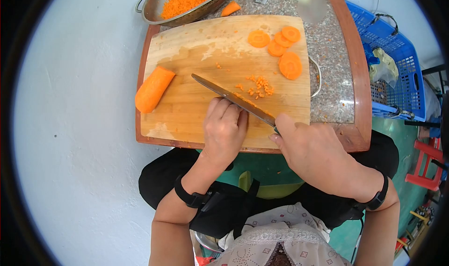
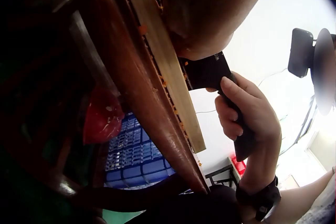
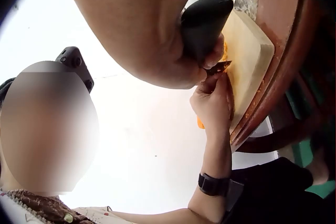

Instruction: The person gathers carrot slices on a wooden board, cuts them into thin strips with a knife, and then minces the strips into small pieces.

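On a wooden cutting board (image 1: 187, 121) lies a knife (image 1: 229, 97), its blade slanting from upper left to lower right. My right hand (image 1: 290, 135) grips the black handle (image 3: 205, 19) at the board's near right edge; the left wrist view shows the same right hand (image 2: 247, 113). My left hand (image 1: 229, 108) rests on the board just behind the blade, bent fingers touching its side. A thick carrot piece (image 1: 153, 89) lies at the board's left edge. Round carrot slices (image 1: 280, 46) sit at the far right, and minced bits (image 1: 259, 86) lie beyond the blade.
A metal pan (image 1: 154, 11) of chopped carrot stands at the table's far edge, a carrot end (image 1: 230, 8) beside it. The small granite-topped table (image 1: 332, 69) has a wooden rim. A blue basket (image 1: 397, 74) stands to the right and a red stool (image 1: 425, 170) lower right.
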Tool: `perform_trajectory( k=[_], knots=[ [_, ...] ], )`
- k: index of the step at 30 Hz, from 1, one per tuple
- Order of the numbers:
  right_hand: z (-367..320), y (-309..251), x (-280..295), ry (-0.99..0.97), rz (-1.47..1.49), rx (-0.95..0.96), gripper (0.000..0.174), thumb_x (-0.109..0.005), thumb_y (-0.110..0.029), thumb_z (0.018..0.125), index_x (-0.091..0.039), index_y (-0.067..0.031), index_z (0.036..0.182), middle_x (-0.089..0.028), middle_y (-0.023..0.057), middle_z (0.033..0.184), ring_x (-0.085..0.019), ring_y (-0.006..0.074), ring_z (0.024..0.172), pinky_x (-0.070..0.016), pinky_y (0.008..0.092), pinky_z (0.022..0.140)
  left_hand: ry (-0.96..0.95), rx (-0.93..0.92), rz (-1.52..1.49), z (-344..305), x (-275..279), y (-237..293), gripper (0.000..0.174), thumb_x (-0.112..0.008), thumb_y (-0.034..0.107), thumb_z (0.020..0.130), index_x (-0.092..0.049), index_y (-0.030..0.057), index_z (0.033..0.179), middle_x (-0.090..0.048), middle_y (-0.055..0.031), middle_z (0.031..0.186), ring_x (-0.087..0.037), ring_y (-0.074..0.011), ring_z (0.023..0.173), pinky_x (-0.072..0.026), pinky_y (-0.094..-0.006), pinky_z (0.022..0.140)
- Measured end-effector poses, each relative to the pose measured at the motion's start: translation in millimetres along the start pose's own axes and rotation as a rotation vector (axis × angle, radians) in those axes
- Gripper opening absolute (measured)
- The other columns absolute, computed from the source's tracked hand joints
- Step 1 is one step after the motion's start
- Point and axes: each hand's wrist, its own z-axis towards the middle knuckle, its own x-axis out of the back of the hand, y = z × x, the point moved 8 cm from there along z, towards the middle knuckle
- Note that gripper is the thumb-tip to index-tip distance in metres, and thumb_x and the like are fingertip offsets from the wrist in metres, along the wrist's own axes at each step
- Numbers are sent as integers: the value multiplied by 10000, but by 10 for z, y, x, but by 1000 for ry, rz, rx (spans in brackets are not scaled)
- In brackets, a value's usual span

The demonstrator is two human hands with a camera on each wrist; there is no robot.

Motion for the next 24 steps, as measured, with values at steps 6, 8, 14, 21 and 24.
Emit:
perform_trajectory(
  k=[6,8,14,21,24],
  knots=[
    [182,-18,-87,22,-1,66,196,-559,-177,935,-451,-19,895,-580,172,583,-618,364,556,-490,436,504,-7,-19,-11,0,15,23,156,-691,-111,667,-650,-36,798,-622,-144,799,-603,-310,775,-506,-372,677],
    [234,10,-44,76,-5,76,195,-549,-183,942,-459,-15,901,-586,165,586,-631,345,556,-503,413,501,26,-36,-31,-20,16,28,163,-682,-115,674,-650,-20,802,-640,-143,813,-617,-312,784,-505,-368,687],
    [149,44,92,111,-18,81,228,-540,-211,957,-459,-6,900,-580,162,576,-618,361,549,-493,429,493,8,42,-77,-86,68,-78,128,-692,-101,730,-664,-10,816,-662,-133,833,-634,-293,787,-514,-353,699],
    [21,-42,65,51,11,70,213,-587,-178,930,-445,-23,899,-573,182,608,-589,395,579,-455,466,509,41,-32,-9,-66,58,-14,167,-707,-97,670,-664,-11,806,-652,-107,832,-612,-272,783,-512,-360,679],
    [4,-76,66,78,-20,96,220,-569,-187,937,-441,-17,881,-567,159,563,-599,354,522,-469,431,471,25,-32,-6,-58,52,1,159,-712,-92,659,-658,-16,789,-644,-112,822,-607,-274,779,-509,-362,672]
  ],
)
